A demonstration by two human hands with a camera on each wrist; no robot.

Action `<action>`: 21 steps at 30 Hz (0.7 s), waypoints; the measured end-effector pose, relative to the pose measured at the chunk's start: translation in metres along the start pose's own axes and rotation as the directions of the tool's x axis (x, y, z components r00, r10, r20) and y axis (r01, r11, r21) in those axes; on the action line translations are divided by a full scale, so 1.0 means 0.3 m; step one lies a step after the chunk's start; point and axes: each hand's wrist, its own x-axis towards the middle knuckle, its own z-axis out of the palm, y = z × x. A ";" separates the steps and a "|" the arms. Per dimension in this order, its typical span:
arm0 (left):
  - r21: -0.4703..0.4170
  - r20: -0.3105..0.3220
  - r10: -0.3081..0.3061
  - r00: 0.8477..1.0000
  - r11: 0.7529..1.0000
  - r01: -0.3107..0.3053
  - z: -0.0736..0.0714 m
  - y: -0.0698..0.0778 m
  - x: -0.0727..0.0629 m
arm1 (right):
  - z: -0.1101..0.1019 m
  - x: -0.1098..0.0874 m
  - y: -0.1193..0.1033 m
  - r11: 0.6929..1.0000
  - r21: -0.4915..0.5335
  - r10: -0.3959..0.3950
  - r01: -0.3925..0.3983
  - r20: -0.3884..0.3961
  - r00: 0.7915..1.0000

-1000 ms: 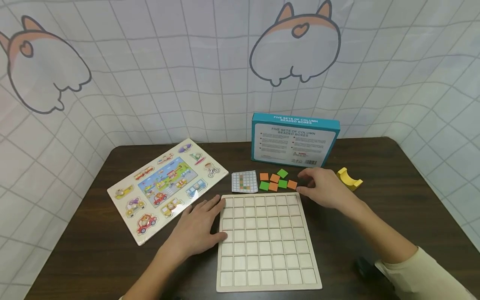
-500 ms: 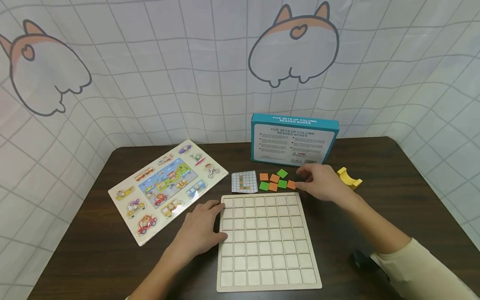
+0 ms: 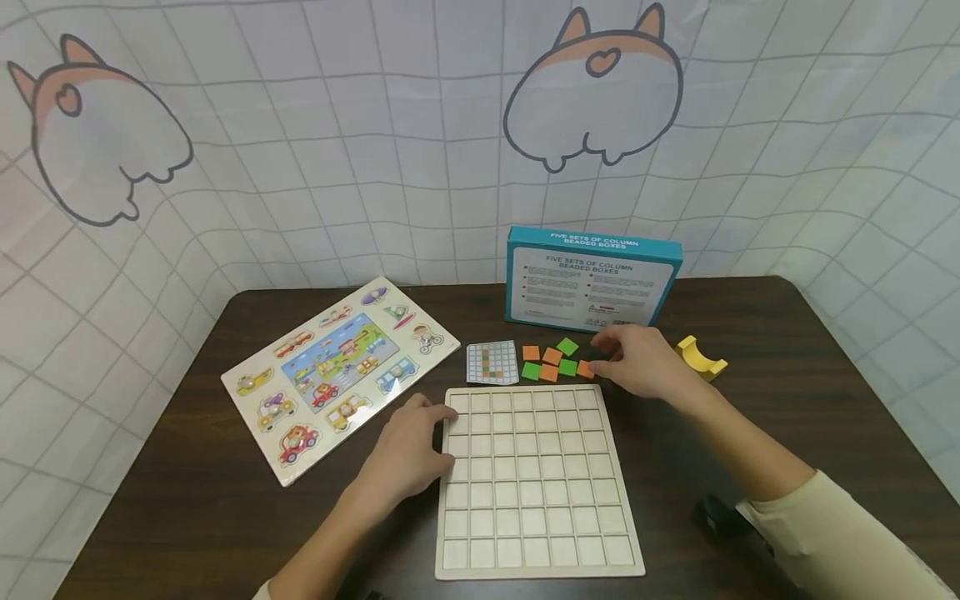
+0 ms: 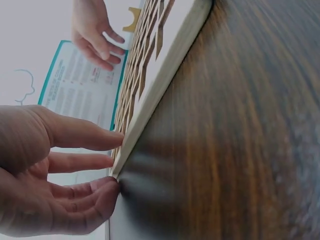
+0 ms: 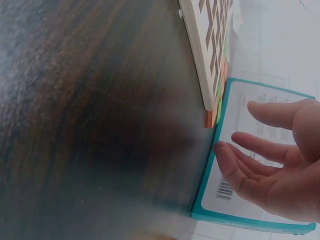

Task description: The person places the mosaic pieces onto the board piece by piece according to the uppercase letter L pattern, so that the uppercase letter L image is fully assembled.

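Observation:
A pale wooden grid board (image 3: 543, 483) lies on the dark table. My left hand (image 3: 405, 446) rests at its left edge; in the left wrist view the thumb and fingertips of that hand (image 4: 60, 170) touch the rim. Beyond the board's far edge lie several small orange and green square tiles (image 3: 567, 367). My right hand (image 3: 637, 362) hovers with relaxed, parted fingers beside the rightmost orange tile (image 3: 587, 368). In the right wrist view nothing shows between the thumb and fingers of this hand (image 5: 280, 160). A pattern card (image 3: 492, 362) lies left of the tiles.
A teal-edged box (image 3: 592, 283) stands upright behind the tiles. A yellow curved block (image 3: 699, 358) sits right of my right hand. At the left lies a vehicle picture puzzle (image 3: 341, 379). A dark object (image 3: 718, 515) is by the right sleeve.
My right hand has shifted slightly away from me, towards the rightmost orange tile. The left hand's fingers have drawn in a little at the board's edge. Board and tiles have stayed put.

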 end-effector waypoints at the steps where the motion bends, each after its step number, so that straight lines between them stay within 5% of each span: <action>1: -0.005 0.000 -0.003 1.000 1.000 0.003 0.000 0.001 0.002 | 0.002 0.002 0.002 1.000 0.000 0.000 0.000 0.002 1.000; 21: -0.052 -0.070 -0.031 0.997 0.998 0.028 0.017 -0.003 0.003 | 0.011 0.031 -0.004 1.000 -0.026 -0.002 0.002 0.031 1.000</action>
